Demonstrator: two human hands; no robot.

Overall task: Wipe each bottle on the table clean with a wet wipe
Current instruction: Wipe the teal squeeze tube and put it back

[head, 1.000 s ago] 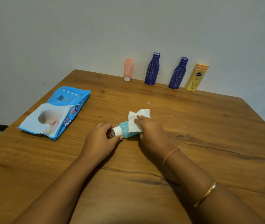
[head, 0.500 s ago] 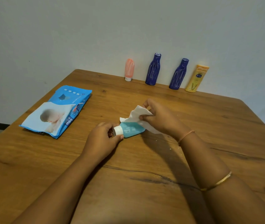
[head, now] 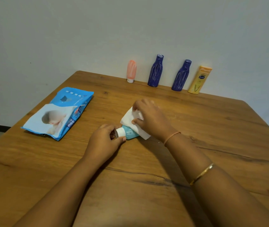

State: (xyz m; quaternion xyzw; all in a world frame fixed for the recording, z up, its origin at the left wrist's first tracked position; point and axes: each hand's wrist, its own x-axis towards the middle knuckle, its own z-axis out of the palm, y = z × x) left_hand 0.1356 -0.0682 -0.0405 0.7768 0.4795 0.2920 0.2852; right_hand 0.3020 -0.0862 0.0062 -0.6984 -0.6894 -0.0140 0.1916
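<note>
The teal bottle [head: 130, 134] lies sideways on the desk [head: 204, 131], its white cap pinched in the left hand [head: 104, 141] grip. The right hand [head: 152, 119] grip pinches the wipe [head: 128, 118] draped over it. A wipes pack [head: 60, 113] lies left. Well apart at the far edge stand a pink tube [head: 131, 71], a blue bottle [head: 156, 71], a second blue bottle [head: 180, 76] and a yellow bottle [head: 199, 80].

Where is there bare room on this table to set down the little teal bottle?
Bare wood lies between the right hand and the table's right edge, and between both hands and the back row of four bottles. Crowded: the centre, where the left hand grips the teal bottle under the wet wipe, and the left, by the wipes pack.
</note>
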